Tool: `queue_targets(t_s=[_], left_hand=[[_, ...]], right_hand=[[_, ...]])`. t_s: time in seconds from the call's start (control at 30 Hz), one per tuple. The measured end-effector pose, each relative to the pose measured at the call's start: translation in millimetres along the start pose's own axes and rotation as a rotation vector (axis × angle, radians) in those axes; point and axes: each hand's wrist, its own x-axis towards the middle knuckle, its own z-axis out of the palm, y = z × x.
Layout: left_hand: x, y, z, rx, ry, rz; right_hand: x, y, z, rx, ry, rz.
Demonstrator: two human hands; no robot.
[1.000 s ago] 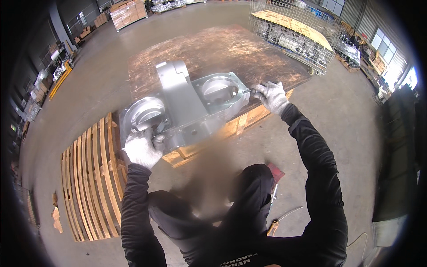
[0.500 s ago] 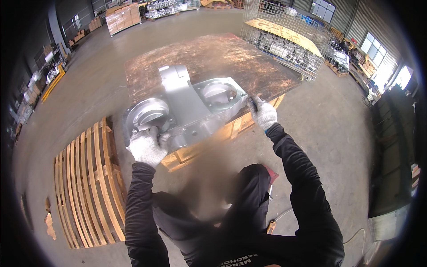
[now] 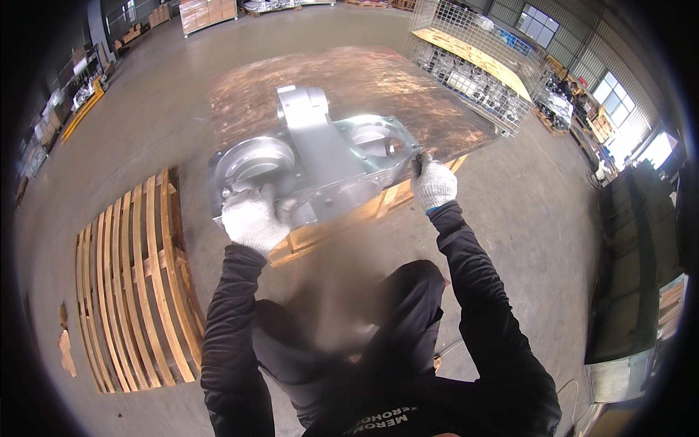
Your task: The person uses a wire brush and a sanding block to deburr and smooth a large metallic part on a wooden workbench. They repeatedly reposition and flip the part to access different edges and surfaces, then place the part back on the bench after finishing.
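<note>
A large silver metal casting (image 3: 320, 156) lies on the worn brown board top of a wooden crate (image 3: 255, 91). It has two round openings, one at either side, and a raised arm between them that ends in a rounded boss at the far side. My left hand (image 3: 253, 218), in a white knit glove, grips the casting's near left edge below the left opening. At the right end, my right hand (image 3: 435, 183), gloved likewise, is closed on the casting's corner, thumb and fingertips at the rim. Fingers under the casting are hidden.
A slatted wooden pallet (image 3: 138, 284) sits on the floor to the left. Beyond the table's right corner stands a wire mesh cage (image 3: 466, 65) filled with metal parts. Farther right is a long dark bin-like object (image 3: 633, 269). Stacked cartons (image 3: 207, 16) are at the back.
The casting has shifted slightly to the right and away from me on the board, with both hands still on it. The whole view has also tilted a little.
</note>
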Motion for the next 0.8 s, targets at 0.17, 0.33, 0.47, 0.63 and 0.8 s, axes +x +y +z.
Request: queue_targets(t_s=[0.17, 0.33, 0.47, 0.63, 0.8], left_hand=[[2.0, 2.1, -5.2, -0.073, -0.032, -0.038], [4.0, 4.0, -12.1, -0.187, -0.021, -0.064], [3.2, 4.5, -9.8, -0.166, 0.011, -0.086], [1.4, 3.9, 3.7, -0.140, -0.002, -0.098], [-0.6, 2.8, 8.4, -0.079, -0.038, -0.133]], right_hand=[[-1.2, -11.9, -1.8, -0.052, -0.051, -0.043], [-7.9, -19.7, -6.2, -0.122, 0.014, -0.104], [-20.3, -37.0, -8.3, -0.136, 0.064, -0.111], [-35.1, -60.4, -10.1, -0.149, 0.084, -0.076], [-50.5, -91.5, -21.3, -0.081, -0.041, -0.003]])
